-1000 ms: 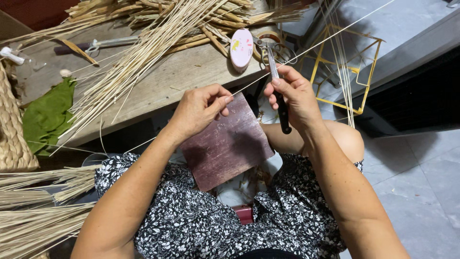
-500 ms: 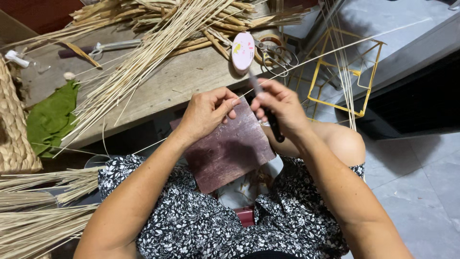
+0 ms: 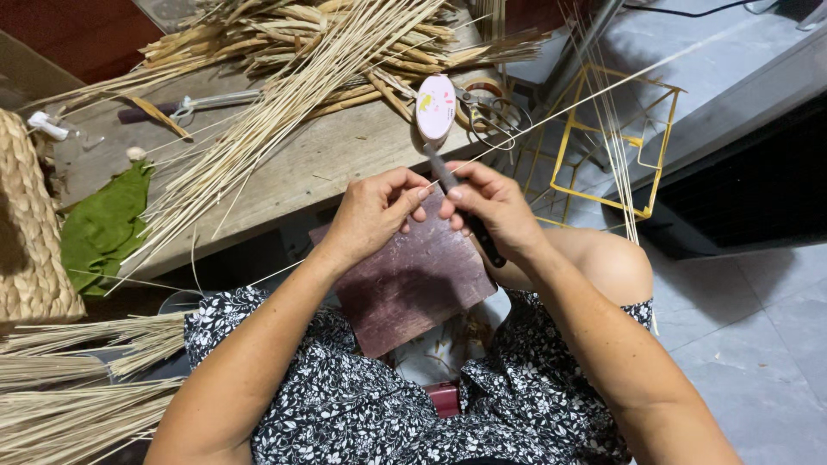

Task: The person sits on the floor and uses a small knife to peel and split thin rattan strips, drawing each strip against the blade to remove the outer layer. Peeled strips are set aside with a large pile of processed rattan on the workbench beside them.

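Left hand [image 3: 372, 215] pinching thin reed strip [image 3: 551, 116] | right hand [image 3: 494, 207] gripping black-handled knife [image 3: 465, 207], blade at strip | both above dark board [image 3: 409, 280] on lap, strip stretching beyond tabletop [image 3: 345, 159] edge

**Setting: home craft workshop, reed weaving**

Worn wooden counter [image 3: 345, 168] heaped with split reeds and thin straw stalks [image 3: 301, 77]. More bundled straw [image 3: 60, 405] at lower left. Woven basket [image 3: 30, 232] beside the counter. Scissors [image 3: 194, 105] and tape rolls [image 3: 482, 95] lie among the stalks. Yellow wire frame [image 3: 642, 138] stands on grey floor tiles [image 3: 758, 344]. Worker sits low, wooden board [image 3: 409, 284] on lap.
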Action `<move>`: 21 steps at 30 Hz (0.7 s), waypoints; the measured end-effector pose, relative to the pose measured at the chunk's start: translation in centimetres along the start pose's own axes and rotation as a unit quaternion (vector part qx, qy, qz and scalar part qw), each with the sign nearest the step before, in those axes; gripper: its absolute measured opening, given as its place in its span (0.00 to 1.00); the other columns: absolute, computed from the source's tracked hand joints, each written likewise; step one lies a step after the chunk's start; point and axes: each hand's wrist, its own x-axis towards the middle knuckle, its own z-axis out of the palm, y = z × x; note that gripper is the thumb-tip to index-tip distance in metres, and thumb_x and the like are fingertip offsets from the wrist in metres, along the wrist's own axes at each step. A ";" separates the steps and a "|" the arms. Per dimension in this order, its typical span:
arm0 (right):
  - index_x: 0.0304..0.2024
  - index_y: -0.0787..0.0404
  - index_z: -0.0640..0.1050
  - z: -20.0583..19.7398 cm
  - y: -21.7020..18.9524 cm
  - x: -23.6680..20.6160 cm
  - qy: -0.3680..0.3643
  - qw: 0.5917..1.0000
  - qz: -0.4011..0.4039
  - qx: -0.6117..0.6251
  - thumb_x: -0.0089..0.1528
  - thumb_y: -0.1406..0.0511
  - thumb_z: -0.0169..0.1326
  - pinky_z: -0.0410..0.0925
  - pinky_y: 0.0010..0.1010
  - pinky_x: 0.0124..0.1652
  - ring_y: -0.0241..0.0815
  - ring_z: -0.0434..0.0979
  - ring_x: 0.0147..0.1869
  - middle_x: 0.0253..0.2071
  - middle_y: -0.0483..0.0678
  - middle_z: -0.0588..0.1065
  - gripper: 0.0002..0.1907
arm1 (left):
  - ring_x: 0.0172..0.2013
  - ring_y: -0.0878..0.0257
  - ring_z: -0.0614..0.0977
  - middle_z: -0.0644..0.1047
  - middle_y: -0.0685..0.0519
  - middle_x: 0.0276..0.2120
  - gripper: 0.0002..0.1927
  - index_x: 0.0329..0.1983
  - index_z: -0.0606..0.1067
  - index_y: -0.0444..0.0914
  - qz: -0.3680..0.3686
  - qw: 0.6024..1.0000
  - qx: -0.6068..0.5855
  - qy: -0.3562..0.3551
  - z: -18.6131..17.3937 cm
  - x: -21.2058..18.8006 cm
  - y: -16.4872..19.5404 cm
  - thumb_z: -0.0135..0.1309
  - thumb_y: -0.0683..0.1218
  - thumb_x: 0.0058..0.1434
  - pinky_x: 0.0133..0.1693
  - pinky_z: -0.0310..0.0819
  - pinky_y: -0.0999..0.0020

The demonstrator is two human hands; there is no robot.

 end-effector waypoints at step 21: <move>0.62 0.62 0.72 -3.1 -2.7 -0.1 0.108 0.992 -0.059 0.025 0.69 0.67 0.54 0.69 0.21 0.29 0.32 0.76 0.31 0.34 0.47 0.78 0.18 | 0.22 0.75 0.77 0.81 0.57 0.25 0.09 0.42 0.81 0.36 -0.037 0.999 0.000 0.002 -0.9 -0.5 0.2 0.55 0.47 0.68 0.25 0.73 0.78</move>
